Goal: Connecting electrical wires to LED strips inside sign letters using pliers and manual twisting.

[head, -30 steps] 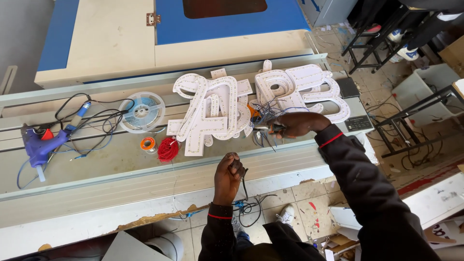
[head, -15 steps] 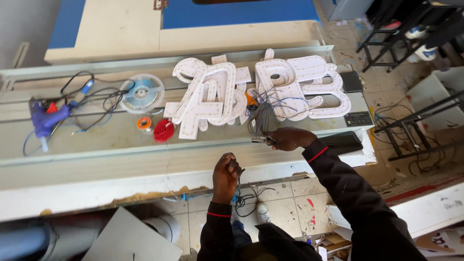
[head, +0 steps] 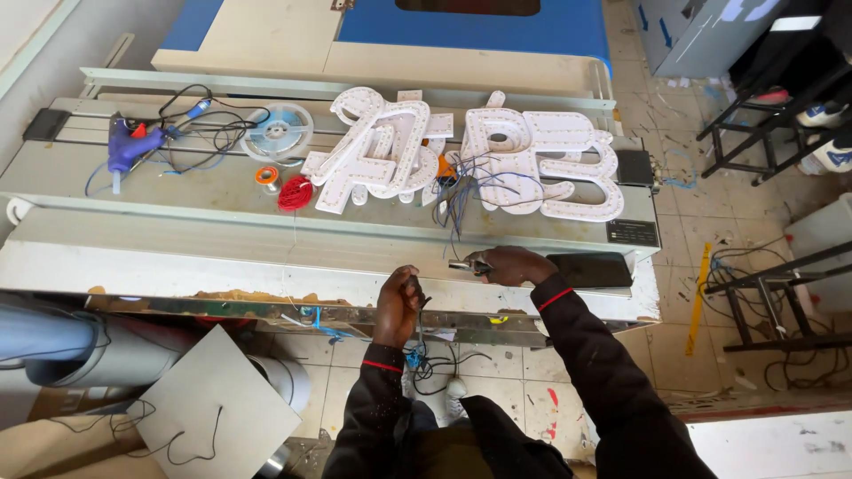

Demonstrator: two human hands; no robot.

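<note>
My right hand [head: 510, 264] rests at the front edge of the long grey workbench [head: 177, 244], closed around a small metal tool with a bundle of blue and black wires [head: 457, 200] running up to it. My left hand [head: 397, 302] is lower, in front of the bench edge, pinching dark wires that hang toward the floor. Behind the wires lie large white sign letters studded with small lights [head: 466, 155], a left group [head: 373, 151] and a right group [head: 546, 164].
On the bench: a purple glue gun [head: 129, 146] with tangled cables, a clear solder reel [head: 277, 131], an orange tape roll [head: 266, 176], a red wire coil [head: 295, 193], a black phone [head: 590, 269]. A grey board [head: 217, 404] leans below. Black metal frames [head: 772, 293] stand at right.
My right hand has drawn back from the letters to the bench's front edge, pulling the wire bundle along. My left hand stays low on the hanging wires. The view has shifted.
</note>
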